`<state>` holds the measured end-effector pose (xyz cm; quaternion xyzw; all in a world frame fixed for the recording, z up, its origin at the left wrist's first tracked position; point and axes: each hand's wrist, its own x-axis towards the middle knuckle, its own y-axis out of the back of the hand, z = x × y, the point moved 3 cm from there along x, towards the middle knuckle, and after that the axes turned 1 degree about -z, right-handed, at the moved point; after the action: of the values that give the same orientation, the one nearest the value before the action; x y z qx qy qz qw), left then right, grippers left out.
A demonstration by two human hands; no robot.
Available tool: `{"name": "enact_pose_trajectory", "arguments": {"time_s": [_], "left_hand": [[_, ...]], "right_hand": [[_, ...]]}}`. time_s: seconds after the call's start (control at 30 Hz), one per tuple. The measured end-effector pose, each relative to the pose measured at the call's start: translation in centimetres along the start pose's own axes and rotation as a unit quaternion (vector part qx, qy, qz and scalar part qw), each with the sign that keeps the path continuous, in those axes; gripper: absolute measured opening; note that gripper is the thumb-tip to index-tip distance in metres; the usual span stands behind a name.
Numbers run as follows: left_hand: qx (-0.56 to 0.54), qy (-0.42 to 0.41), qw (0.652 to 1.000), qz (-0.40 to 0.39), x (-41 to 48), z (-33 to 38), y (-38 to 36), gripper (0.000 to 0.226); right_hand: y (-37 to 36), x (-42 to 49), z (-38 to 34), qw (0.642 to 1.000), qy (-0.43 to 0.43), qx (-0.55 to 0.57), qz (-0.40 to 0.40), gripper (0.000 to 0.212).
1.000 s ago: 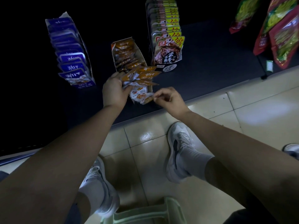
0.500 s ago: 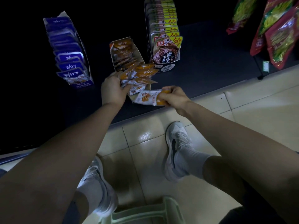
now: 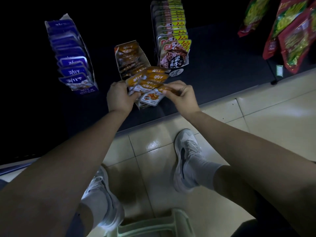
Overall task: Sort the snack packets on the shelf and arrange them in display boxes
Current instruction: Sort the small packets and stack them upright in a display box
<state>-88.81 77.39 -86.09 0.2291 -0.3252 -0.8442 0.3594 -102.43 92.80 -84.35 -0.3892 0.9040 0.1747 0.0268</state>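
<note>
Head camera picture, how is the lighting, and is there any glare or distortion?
Head view: dim overall, shelf nearly black, orange packets yet legible; glare patch on the floor tile; wide-angle stretch swells the left forearm and right forearm.

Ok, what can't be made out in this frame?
All head view:
- shelf back: lost in darkness.
- orange box front: hidden by the fan of packets the left hand grips.
- packet top: partly covered by the right hand pinching it.
- red bags: cut by the right edge.
- stool: cut by the bottom edge.
</note>
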Motion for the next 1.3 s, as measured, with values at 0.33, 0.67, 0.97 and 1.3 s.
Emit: {"name": "enact_pose_trajectory", "arguments": {"time_s": [0.33, 0.67, 0.97, 1.3], "left_hand": [[-0.006, -0.031, 1.0, 0.001, 0.1, -0.4, 0.0, 0.031], [-0.015, -0.065, 0.997, -0.035, -1.0, 0.2, 0.0, 0.043], [0.012, -0.047, 0.999, 0.012, -1.2, 0.9, -0.6, 0.047], [-0.022, -0.023, 0.999, 0.039, -2.3, 0.9, -1.2, 0.064]], "right_hand": [[-1.8, 0.0, -0.9, 0.997, -0.005, 0.056, 0.055, 0.028], [-3.2, -0.4, -0.1, 0.996, 0.04, 0.029, 0.076, 0.028], [-3.1, 0.0, 1.9, 0.975, -0.137, 0.142, 0.104, 0.082], [-3.1, -0.7, -0.1, 0.998, 0.025, 0.054, 0.012, 0.051]]}}
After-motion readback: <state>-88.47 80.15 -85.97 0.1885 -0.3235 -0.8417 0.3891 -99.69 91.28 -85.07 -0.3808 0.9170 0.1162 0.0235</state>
